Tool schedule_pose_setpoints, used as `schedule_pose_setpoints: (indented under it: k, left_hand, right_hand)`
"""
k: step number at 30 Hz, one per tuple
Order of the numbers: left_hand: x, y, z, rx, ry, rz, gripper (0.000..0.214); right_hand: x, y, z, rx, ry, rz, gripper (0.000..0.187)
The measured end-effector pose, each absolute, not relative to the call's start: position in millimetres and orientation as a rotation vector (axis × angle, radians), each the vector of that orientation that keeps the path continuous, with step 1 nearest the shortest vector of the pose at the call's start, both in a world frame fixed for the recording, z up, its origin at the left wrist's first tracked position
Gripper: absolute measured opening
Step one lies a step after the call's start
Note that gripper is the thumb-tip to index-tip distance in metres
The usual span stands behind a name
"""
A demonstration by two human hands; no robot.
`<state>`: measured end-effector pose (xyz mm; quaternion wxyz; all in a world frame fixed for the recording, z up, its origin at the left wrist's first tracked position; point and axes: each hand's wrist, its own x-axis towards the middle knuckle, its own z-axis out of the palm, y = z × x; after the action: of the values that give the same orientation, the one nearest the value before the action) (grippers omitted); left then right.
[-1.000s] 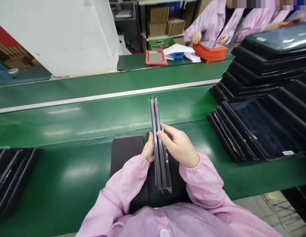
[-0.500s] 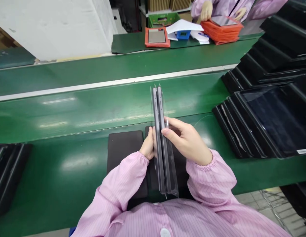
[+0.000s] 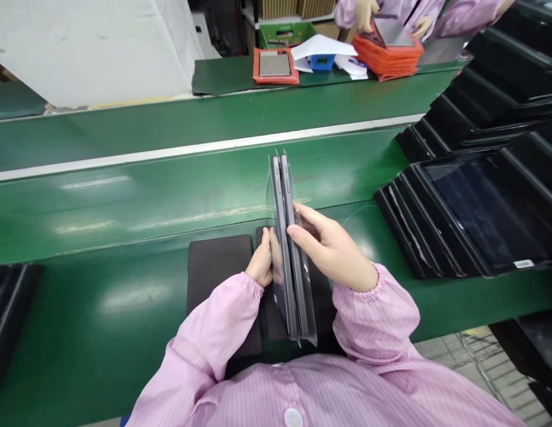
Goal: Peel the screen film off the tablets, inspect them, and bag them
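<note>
Two thin dark tablets with clear film over their faces stand on edge, side by side, between my hands. My left hand presses against the left tablet's outer face, its fingers largely hidden behind that tablet. From the other side my right hand grips the right tablet, thumb on its upper edge and fingers on the filmed outer face. Below them lie two flat black folio covers or pads: the left black pad shows in part, and the right black pad is mostly covered by the tablets and my hands.
Stacked film-wrapped black tablets rise at the right. More dark tablets lie at the left edge. Beyond the green bench, a co-worker's hand handles a tablet over orange sleeves. A white block stands back left.
The view has shifted slightly. The two tablets tilt a little, showing more of the left one's filmed face; both hands keep their hold. Across the bench, a co-worker has lifted a tablet's edge.
</note>
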<state>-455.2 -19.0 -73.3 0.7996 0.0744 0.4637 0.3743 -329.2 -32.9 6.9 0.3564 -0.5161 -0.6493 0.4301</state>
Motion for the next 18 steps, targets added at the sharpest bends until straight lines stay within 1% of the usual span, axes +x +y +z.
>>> schedule_pose_setpoints:
  k: [3,5,12,18]
  left_hand:
    - [-454.3,-19.6,-70.3,0.172,1.051,0.785,0.056]
    - [-453.7,-19.5,-69.7,0.179,1.067,0.789,0.055]
    - [-451.7,-18.8,-75.9,0.193,1.111,0.807,0.057]
    - [-451.8,-19.9,-78.1,0.23,1.051,0.829,0.059]
  right_hand:
    - [-331.3,-38.9,10.9,-1.317,-1.724,1.103,0.069]
    - [-332.6,-42.1,14.2,-1.336,-1.775,1.074,0.075]
    - [-335.6,-45.4,21.2,-1.435,-1.866,0.957,0.071]
    - [-334.7,-43.9,20.2,-1.434,-1.871,0.971,0.071]
